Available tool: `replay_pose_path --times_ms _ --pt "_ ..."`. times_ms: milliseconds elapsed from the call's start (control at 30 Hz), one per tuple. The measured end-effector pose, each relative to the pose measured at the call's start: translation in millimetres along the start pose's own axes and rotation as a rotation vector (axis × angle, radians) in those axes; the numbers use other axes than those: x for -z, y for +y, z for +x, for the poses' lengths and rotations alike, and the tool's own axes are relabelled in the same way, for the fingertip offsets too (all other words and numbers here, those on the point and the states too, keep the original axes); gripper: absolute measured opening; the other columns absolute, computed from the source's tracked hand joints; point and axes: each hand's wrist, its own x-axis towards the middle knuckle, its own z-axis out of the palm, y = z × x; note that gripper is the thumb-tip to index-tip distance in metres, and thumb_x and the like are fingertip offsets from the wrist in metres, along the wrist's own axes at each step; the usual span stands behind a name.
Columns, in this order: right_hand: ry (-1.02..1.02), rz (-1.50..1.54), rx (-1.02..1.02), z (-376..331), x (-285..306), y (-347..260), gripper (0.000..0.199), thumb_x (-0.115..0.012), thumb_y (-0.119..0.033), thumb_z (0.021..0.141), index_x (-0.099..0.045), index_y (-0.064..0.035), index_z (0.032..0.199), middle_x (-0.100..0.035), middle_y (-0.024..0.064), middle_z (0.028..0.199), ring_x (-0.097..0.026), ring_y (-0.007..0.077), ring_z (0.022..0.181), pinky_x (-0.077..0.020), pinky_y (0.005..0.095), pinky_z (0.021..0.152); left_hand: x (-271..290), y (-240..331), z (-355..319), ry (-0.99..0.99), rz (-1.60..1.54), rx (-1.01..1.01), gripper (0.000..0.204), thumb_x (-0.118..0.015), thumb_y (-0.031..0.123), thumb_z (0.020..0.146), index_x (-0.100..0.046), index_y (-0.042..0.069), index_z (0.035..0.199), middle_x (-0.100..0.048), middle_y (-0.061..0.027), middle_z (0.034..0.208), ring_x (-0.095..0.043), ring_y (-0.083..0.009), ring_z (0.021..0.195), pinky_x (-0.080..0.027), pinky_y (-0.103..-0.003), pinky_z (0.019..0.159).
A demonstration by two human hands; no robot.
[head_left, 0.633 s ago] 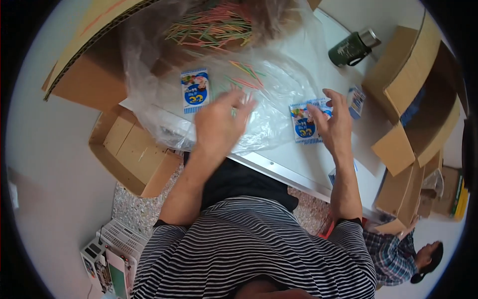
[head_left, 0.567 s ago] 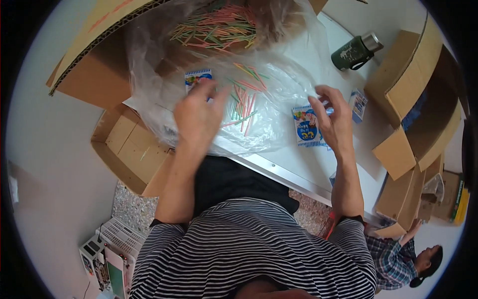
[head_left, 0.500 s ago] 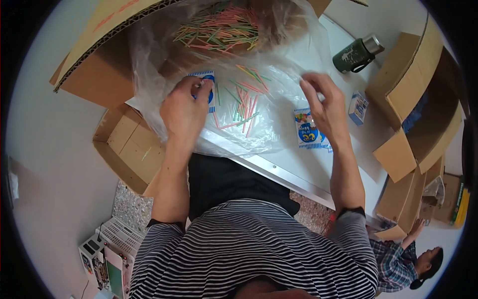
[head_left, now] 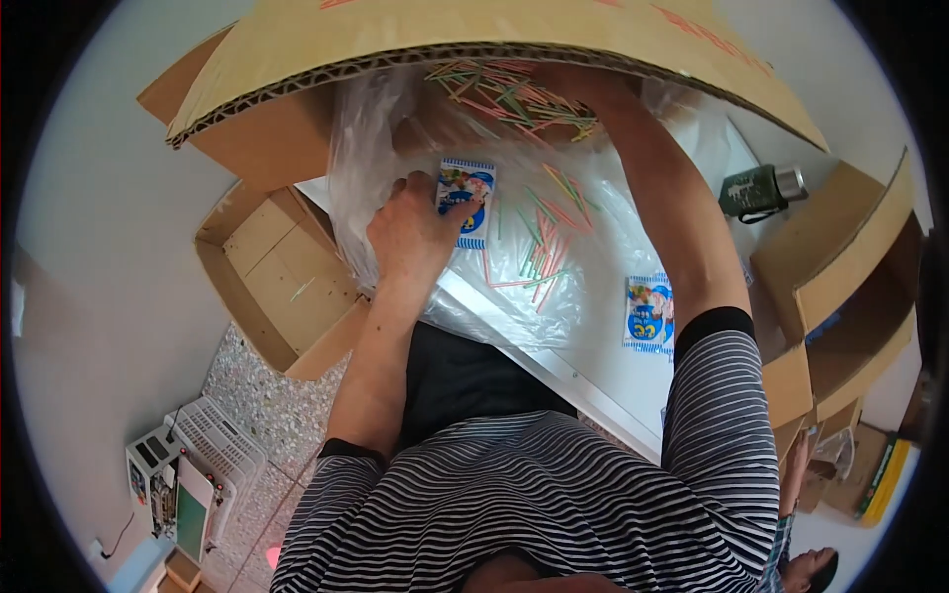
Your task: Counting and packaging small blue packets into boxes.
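Note:
My left hand (head_left: 407, 225) pinches a small blue and white printed packet (head_left: 465, 188), its thumb lying across the front. My right arm reaches forward under the flap of a large cardboard box (head_left: 474, 30). The right hand (head_left: 583, 87) is beside a heap of thin pink, green and yellow sticks (head_left: 514, 99); its fingers are hidden by shadow and the flap. Clear plastic sheeting (head_left: 366, 148) lines the box and spreads over the white table. Several loose sticks (head_left: 544, 247) lie scattered on it, to the right of the held packet.
More blue and white packets (head_left: 647, 311) lie on the table (head_left: 603, 381) below my right forearm. A dark green flask (head_left: 756, 193) lies at the right, near open cardboard boxes (head_left: 850, 257). An open shallow carton (head_left: 287, 267) stands at the left. Another person (head_left: 811, 568) is at lower right.
My right hand has moved from above the packets at the right forward into the large box. My left hand stays at the packet, which shows more fully. The whole view has shifted.

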Motion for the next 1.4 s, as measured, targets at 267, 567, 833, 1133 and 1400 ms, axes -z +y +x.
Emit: replay_pose_path --times_ms 267,567,833,1133,1400 --pt "-0.085 1.428 -0.068 -8.3 -40.7 30.3 0.061 -0.058 -0.045 0.100 -0.047 -0.0062 0.145 -0.054 0.0128 0.144 -0.054 0.0249 0.131 -0.0417 0.0375 0.112 0.8 -7.5 0.6 -0.015 -0.086 0.013 0.048 -0.080 0.045 0.076 -0.068 0.005 0.099 -0.069 -0.0161 0.096 -0.069 -0.0382 0.086 -0.053 -0.049 0.073" --pt "-0.022 0.341 -0.038 7.9 -30.6 72.0 0.055 -0.057 -0.050 0.098 -0.056 -0.0116 0.136 -0.062 0.0066 0.133 -0.058 0.0259 0.121 -0.0457 0.0378 0.105 2.3 -5.2 -2.4 0.094 -0.162 -0.041 0.042 -0.075 0.044 0.083 -0.067 0.004 0.095 -0.069 -0.0152 0.094 -0.067 -0.0400 0.083 -0.052 -0.049 0.071" --pt "-0.609 0.943 -0.371 -52.3 106.0 20.1 0.041 -0.051 -0.032 0.103 -0.048 -0.0082 0.137 -0.058 0.0133 0.128 -0.057 0.0265 0.118 -0.0478 0.0408 0.101 24.5 39.5 7.2 0.142 -0.724 -0.193 0.038 -0.077 0.037 0.085 -0.069 0.002 0.099 -0.070 -0.0134 0.087 -0.068 -0.0226 0.072 -0.052 -0.036 0.066" --pt "-0.296 2.295 -0.321 -141.3 44.8 -12.8 0.028 -0.050 -0.015 0.103 -0.055 0.0053 0.122 -0.067 0.0171 0.113 -0.067 0.0281 0.104 -0.0553 0.0426 0.096 -12.4 80.8 12.7 -0.143 -0.620 -0.304 0.047 -0.068 0.044 0.092 -0.071 -0.002 0.092 -0.068 -0.0168 0.070 -0.069 -0.0270 0.068 -0.051 -0.038 0.063" --pt "0.048 2.243 -0.748 -177.8 58.0 -66.3 0.024 -0.047 -0.015 0.104 -0.047 0.0045 0.117 -0.061 0.0216 0.113 -0.064 0.0351 0.106 -0.0549 0.0470 0.095 -41.6 74.8 -21.8 -0.500 -0.838 -0.219 0.042 -0.058 0.031 0.100 -0.066 -0.006 0.083 -0.068 -0.0149 0.066 -0.068 -0.0209 0.057 -0.051 -0.033 0.053"
